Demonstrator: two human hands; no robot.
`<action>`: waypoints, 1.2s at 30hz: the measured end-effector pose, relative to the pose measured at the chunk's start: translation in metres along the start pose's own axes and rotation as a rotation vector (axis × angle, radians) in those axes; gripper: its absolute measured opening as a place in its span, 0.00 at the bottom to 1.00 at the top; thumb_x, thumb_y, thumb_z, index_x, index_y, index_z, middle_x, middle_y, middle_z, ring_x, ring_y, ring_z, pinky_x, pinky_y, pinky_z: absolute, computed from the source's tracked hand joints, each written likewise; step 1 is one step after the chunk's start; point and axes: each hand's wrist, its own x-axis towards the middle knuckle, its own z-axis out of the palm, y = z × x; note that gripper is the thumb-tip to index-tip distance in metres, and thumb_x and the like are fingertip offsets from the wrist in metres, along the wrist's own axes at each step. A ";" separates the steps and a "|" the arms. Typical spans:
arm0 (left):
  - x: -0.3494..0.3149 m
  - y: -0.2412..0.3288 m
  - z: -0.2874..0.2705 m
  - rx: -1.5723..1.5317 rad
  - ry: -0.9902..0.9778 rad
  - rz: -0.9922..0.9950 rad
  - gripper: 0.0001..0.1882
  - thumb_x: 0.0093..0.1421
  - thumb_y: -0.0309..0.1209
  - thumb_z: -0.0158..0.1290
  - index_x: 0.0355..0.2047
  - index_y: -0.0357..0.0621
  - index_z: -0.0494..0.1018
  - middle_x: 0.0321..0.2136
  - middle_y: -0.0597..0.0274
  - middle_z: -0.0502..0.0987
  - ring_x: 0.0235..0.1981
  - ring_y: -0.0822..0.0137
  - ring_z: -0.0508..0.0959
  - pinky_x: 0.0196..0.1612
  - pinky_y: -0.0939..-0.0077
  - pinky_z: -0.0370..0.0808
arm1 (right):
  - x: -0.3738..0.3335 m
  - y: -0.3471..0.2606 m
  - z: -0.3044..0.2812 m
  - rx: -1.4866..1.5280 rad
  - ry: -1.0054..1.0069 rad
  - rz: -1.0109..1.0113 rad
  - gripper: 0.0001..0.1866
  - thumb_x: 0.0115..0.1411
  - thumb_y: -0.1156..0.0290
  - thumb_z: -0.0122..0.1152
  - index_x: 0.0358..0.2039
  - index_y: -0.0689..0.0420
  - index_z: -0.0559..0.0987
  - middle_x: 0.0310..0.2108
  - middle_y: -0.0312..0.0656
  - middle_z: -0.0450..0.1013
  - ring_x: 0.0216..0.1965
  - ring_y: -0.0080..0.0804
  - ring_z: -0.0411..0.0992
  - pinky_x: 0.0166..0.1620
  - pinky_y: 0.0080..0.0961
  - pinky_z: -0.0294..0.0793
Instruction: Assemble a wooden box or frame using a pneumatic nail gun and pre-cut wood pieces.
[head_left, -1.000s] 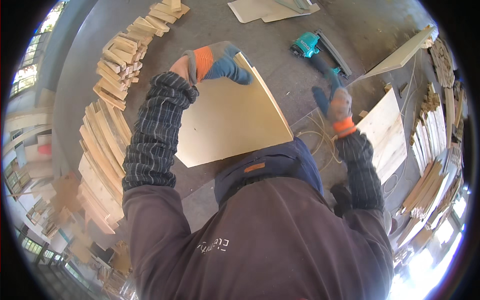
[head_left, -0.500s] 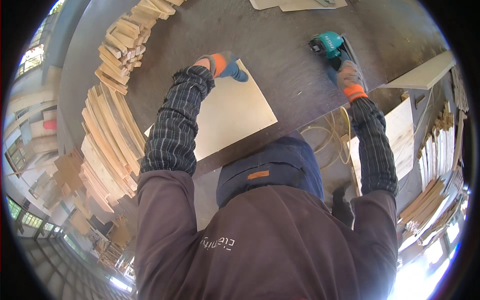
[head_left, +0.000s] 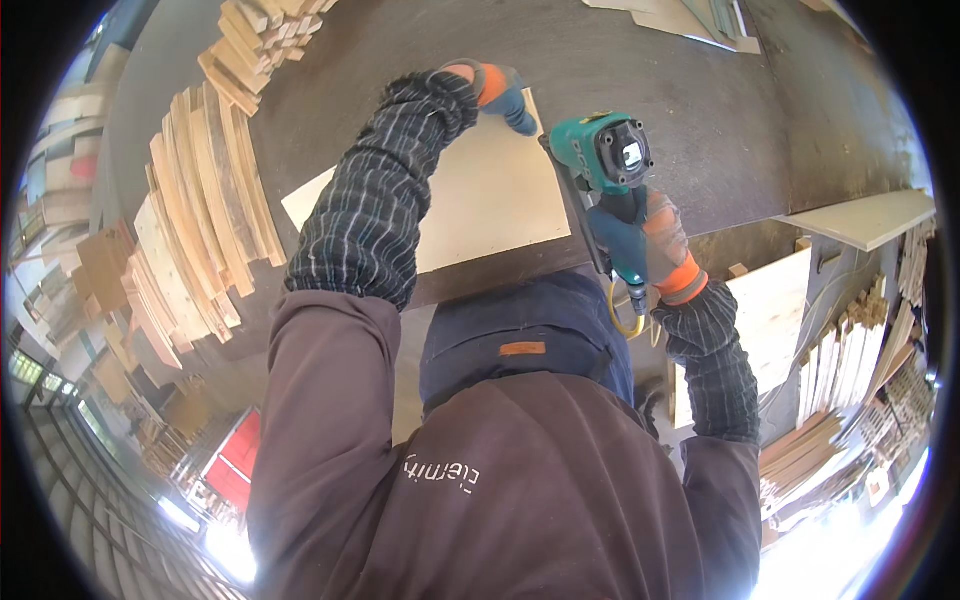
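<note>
A pale, flat wooden board (head_left: 500, 195) lies on the dark worktable in front of me. My left hand (head_left: 507, 97), in a blue, grey and orange glove, grips the board's far right corner, its fingers bent over the edge. In a matching glove, my right hand (head_left: 655, 240) is wrapped round the handle of a teal nail gun (head_left: 590, 150). The gun's long dark magazine runs along the board's right edge; whether its nose touches the wood I cannot tell. A yellow air hose (head_left: 630, 328) hangs from the base of the gun's handle.
Stacked wooden strips (head_left: 215, 190) and short wood blocks (head_left: 265, 40) lie to the left on the dark table (head_left: 680, 130). Thin boards (head_left: 670, 18) rest at the far side. On the right, a pale panel (head_left: 865, 220) juts past the table edge, above more stacked timber (head_left: 845, 340).
The nail gun has come left and nearer in my right hand, up to the board's right edge. My left hand still holds the corner; the board looks turned and the whole view has shifted.
</note>
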 end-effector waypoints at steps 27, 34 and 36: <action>0.028 -0.019 0.013 -0.013 0.010 -0.037 0.28 0.54 0.50 0.71 0.44 0.39 0.86 0.40 0.52 0.86 0.38 0.54 0.85 0.44 0.58 0.81 | -0.003 0.019 0.026 -0.061 0.037 0.087 0.11 0.62 0.69 0.67 0.43 0.59 0.84 0.28 0.33 0.79 0.28 0.17 0.73 0.33 0.24 0.74; 0.021 -0.016 0.011 0.023 -0.030 -0.025 0.31 0.56 0.52 0.69 0.49 0.40 0.84 0.45 0.52 0.85 0.45 0.52 0.84 0.49 0.55 0.79 | -0.017 0.009 0.027 -0.003 0.009 0.152 0.11 0.63 0.70 0.66 0.43 0.60 0.84 0.27 0.31 0.78 0.29 0.16 0.71 0.33 0.23 0.73; 0.022 -0.014 0.010 0.018 0.020 0.002 0.30 0.54 0.51 0.70 0.45 0.38 0.85 0.39 0.52 0.86 0.38 0.53 0.85 0.44 0.58 0.81 | -0.025 0.015 0.026 -0.013 0.004 0.129 0.11 0.63 0.70 0.66 0.43 0.60 0.83 0.27 0.32 0.78 0.29 0.17 0.71 0.33 0.24 0.73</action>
